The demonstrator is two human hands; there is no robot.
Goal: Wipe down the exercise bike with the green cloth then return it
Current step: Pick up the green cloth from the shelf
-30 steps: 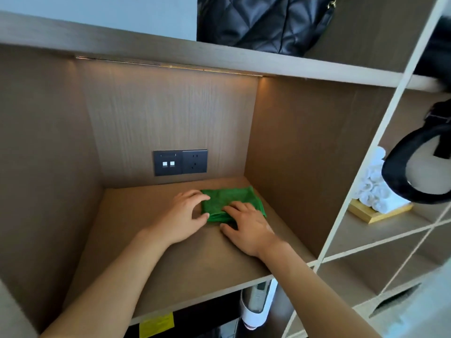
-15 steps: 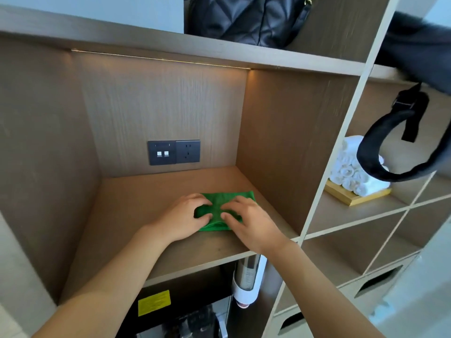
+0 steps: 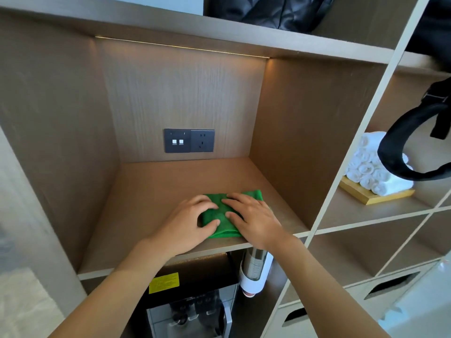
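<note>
Wood-grain shelving (image 3: 317,50) fills the view, divided into open cubbies, and a light strip (image 3: 180,46) is set under the top of the largest one. On that cubby's back wall a dark socket plate (image 3: 189,140) is mounted. Rolled white towels (image 3: 371,167) are stacked on a wooden tray (image 3: 380,197) in the cubby to the right, and a black quilted bag (image 3: 273,11) is seen on the shelf above. The green cloth (image 3: 225,213) is laid folded near the front edge of the big cubby's floor, its long axis running front to back and tilted slightly right. It is a bright green rectangle with a soft, fuzzy surface. It is pressed flat from both sides: the left hand (image 3: 185,225) and the right hand (image 3: 253,220) are rested on it with fingers spread and nearly straight, nothing being gripped.
</note>
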